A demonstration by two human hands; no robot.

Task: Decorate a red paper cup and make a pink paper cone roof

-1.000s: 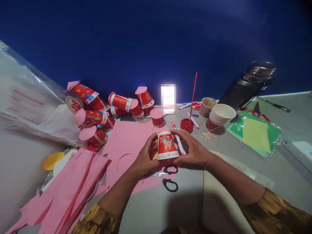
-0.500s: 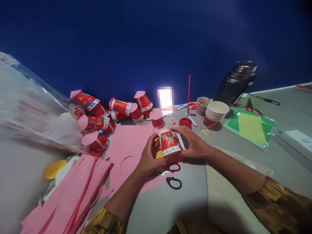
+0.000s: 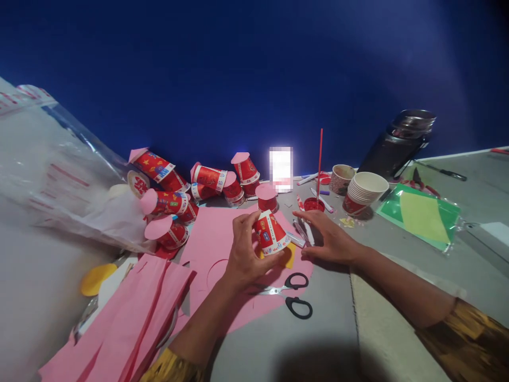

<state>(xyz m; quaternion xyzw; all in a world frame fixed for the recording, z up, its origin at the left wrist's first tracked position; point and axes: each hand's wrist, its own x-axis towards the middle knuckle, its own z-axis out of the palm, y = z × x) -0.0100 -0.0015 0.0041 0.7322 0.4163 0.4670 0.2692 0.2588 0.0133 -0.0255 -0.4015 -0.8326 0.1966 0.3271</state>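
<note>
Paper cup held tilted, mouth downward, in one hand

The paper cup is held in the air just beyond the scissors. Its sides are clamped between the thumb and fingers of the left hand; the thumb is kept low near the wide rim, probably so that the printed wall can be seen and the tilt steadied. The right hand is held farther out and to the right of the scissors, thumb and fingers apart, near some slim pale items; whether these are touched cannot be told. The scissors are laid partly on a pink sheet, handles toward the right, seemingly for easy reach.

Beyond the scissors and to the left, red cups are piled and leaned together, perhaps to save room. Seven pink caps are counted on them, but the cups' total is hidden by overlap. One red stick is stood in one red dish beyond and right of the scissors. Farther right, one mottled cup, one nested stack of cups too tight to count, one dark flask and one green packet are seen
</note>
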